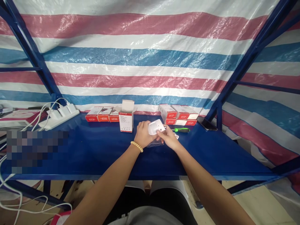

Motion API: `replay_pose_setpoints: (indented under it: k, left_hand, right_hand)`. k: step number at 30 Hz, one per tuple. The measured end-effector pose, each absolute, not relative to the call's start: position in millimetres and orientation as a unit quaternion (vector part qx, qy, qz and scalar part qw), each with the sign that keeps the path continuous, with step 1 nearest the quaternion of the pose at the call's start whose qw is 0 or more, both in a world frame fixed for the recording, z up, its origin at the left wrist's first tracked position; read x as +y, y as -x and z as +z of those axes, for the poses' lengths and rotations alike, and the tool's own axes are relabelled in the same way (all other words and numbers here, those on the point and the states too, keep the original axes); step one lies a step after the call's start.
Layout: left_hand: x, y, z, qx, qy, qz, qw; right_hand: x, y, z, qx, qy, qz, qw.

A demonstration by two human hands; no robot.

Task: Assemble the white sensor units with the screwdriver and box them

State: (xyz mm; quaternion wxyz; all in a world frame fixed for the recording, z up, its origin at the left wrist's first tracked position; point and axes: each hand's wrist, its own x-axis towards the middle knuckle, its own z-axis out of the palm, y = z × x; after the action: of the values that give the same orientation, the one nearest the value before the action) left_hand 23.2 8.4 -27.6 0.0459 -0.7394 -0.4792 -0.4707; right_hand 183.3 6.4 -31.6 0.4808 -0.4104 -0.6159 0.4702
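Note:
Both of my hands hold a white plastic detector (155,127) above the blue table. My left hand (143,134) wraps its left side, with a beaded band at the wrist. My right hand (167,135) grips its lower right edge, the thumb on the front. Under the hands lies a clear plastic bag (154,143), partly covered. Just left of the hands stands an upright detector box (126,122), white and red, its top flaps raised. A green-handled screwdriver (182,130) lies right of my right hand, with a small white piece (176,136) beside it.
Red-and-white boxes stand in a left group (103,118) and a stacked right group (178,115) at the back. A phone (207,123) lies by the right frame post. On the left are a white power strip (59,117) and loose cables. Striped sheeting (140,62) hangs behind.

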Motion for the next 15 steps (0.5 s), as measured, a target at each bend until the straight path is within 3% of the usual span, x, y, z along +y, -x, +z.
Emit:
replay_pose_setpoints:
  k: [15]
  left_hand:
    - [8.3, -24.5, -28.9, -0.498, 0.714, -0.491, 0.005]
  right_hand:
    - [8.2, -184.8, -30.3, -0.613, 0.415, 0.469, 0.482]
